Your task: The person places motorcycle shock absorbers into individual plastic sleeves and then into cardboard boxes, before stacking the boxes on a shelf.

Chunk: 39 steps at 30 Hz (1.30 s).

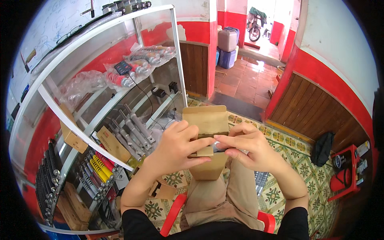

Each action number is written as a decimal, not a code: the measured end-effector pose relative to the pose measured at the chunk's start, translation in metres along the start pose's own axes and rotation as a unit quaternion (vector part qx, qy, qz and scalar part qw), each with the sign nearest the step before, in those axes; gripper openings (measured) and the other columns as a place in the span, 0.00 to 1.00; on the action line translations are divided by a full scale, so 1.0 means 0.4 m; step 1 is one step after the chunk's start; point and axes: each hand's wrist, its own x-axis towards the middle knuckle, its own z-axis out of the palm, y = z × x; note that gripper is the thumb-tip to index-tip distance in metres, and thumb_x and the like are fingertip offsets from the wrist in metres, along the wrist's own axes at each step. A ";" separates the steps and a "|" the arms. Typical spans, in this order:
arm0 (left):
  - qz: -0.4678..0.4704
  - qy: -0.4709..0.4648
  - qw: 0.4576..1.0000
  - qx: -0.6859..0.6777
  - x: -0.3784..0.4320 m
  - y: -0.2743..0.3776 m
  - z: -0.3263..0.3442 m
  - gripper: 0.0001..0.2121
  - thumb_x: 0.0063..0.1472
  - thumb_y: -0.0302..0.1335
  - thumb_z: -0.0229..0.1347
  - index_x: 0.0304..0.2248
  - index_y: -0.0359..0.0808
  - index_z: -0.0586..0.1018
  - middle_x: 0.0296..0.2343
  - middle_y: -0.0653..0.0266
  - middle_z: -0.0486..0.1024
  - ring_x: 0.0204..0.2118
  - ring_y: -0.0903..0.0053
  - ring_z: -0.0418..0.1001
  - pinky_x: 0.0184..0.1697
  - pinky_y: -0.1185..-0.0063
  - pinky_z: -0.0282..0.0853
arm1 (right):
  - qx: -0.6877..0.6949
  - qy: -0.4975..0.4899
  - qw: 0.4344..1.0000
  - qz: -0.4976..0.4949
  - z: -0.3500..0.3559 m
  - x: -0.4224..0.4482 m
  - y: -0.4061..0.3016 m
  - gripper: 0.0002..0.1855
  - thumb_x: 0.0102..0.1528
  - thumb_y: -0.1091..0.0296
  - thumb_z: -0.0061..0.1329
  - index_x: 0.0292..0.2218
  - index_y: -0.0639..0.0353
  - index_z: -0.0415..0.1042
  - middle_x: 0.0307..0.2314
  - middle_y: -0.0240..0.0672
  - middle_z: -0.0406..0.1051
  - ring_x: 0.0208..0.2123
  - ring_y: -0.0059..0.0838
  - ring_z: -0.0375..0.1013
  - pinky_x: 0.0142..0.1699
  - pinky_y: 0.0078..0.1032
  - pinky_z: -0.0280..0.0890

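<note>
An upright cardboard box [208, 169] with its lid flap raised at the far side rests on or between my thighs. My left hand [181, 144] is at the box's near left edge, its thumb and index finger on either side of a small cardboard flap [205, 151]. My right hand [252, 147] is over the right side of the opening, fingertips at a small greyish, shiny item [219, 146] in the box mouth; whether they grip it is unclear. The two index fingertips meet or nearly meet. Most of the contents are hidden.
A glass-and-metal shelf rack [177, 57] at left holds coil-spring shock absorbers [100, 169], grey metal tubes [139, 129] and plastic-wrapped parts. A red stool [345, 192] stands at right beside a black bag [323, 150]. Plastic jerrycans [227, 57] stand by the doorway.
</note>
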 end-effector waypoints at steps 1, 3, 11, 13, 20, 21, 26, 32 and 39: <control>0.001 0.000 1.000 0.001 -0.002 -0.003 -0.002 0.21 0.39 0.39 0.69 0.37 0.49 0.81 0.21 0.71 0.61 0.25 0.73 0.60 0.27 0.75 0.58 | 0.037 0.010 0.999 0.024 0.004 -0.005 0.004 0.23 0.51 0.73 0.55 0.49 0.57 0.74 0.32 0.34 0.77 0.31 0.34 0.70 0.40 0.29 0.65; 0.017 -0.009 1.000 -0.009 -0.002 -0.007 -0.008 0.21 0.39 0.39 0.69 0.38 0.49 0.82 0.21 0.72 0.61 0.24 0.74 0.60 0.27 0.75 0.57 | 0.071 0.022 0.996 0.045 0.012 -0.022 0.014 0.22 0.53 0.77 0.50 0.51 0.58 0.72 0.34 0.36 0.77 0.34 0.34 0.71 0.41 0.29 0.65; 0.058 -0.009 0.996 0.065 -0.015 0.008 -0.011 0.19 0.42 0.40 0.67 0.37 0.51 0.81 0.22 0.73 0.59 0.25 0.75 0.60 0.28 0.75 0.58 | 0.370 0.181 0.882 0.228 0.079 -0.059 0.079 0.36 0.55 0.76 0.46 0.62 0.59 0.48 0.52 0.40 0.63 0.55 0.29 0.60 0.54 0.32 0.60; 0.069 -0.002 0.995 0.072 -0.007 0.020 -0.006 0.19 0.40 0.39 0.68 0.36 0.51 0.82 0.20 0.73 0.57 0.23 0.75 0.59 0.26 0.75 0.56 | 0.462 0.129 0.836 0.266 0.088 -0.040 0.057 0.36 0.58 0.69 0.50 0.62 0.59 0.48 0.51 0.38 0.63 0.54 0.27 0.60 0.55 0.30 0.60; -0.002 0.040 0.995 0.093 -0.034 0.082 0.022 0.19 0.38 0.37 0.68 0.34 0.46 0.81 0.25 0.71 0.65 0.28 0.72 0.64 0.30 0.73 0.61 | 0.477 0.082 0.841 0.240 0.079 -0.010 0.034 0.37 0.54 0.75 0.52 0.61 0.58 0.50 0.53 0.35 0.62 0.57 0.27 0.60 0.61 0.29 0.55; -0.045 0.063 0.992 0.096 -0.046 0.089 0.037 0.19 0.37 0.35 0.68 0.33 0.44 0.81 0.27 0.70 0.68 0.31 0.70 0.67 0.32 0.73 0.63 | 0.476 0.084 0.842 0.241 0.080 -0.015 0.037 0.37 0.54 0.75 0.52 0.61 0.58 0.50 0.53 0.35 0.62 0.57 0.27 0.60 0.61 0.29 0.55; -0.074 0.122 0.981 0.132 -0.096 0.104 0.094 0.14 0.41 0.30 0.65 0.32 0.43 0.79 0.32 0.66 0.70 0.36 0.65 0.70 0.34 0.71 0.68 | 0.289 0.065 0.951 0.087 0.082 -0.026 0.074 0.22 0.51 0.75 0.52 0.50 0.63 0.69 0.48 0.42 0.70 0.52 0.35 0.68 0.58 0.32 0.60; -0.080 0.210 0.965 0.134 -0.129 0.109 0.151 0.14 0.39 0.23 0.64 0.31 0.42 0.79 0.35 0.63 0.72 0.41 0.58 0.71 0.39 0.69 0.70 | 0.230 0.078 0.968 0.053 0.075 -0.021 0.050 0.19 0.52 0.69 0.54 0.46 0.63 0.74 0.45 0.45 0.72 0.48 0.42 0.71 0.53 0.35 0.63; -0.086 0.318 0.939 0.096 -0.172 0.096 0.208 0.18 0.39 0.23 0.68 0.34 0.44 0.81 0.41 0.61 0.64 0.45 0.58 0.69 0.43 0.69 0.70 | 0.150 0.090 0.984 0.037 0.092 -0.022 0.040 0.19 0.49 0.78 0.51 0.44 0.61 0.77 0.45 0.44 0.73 0.47 0.44 0.72 0.52 0.35 0.65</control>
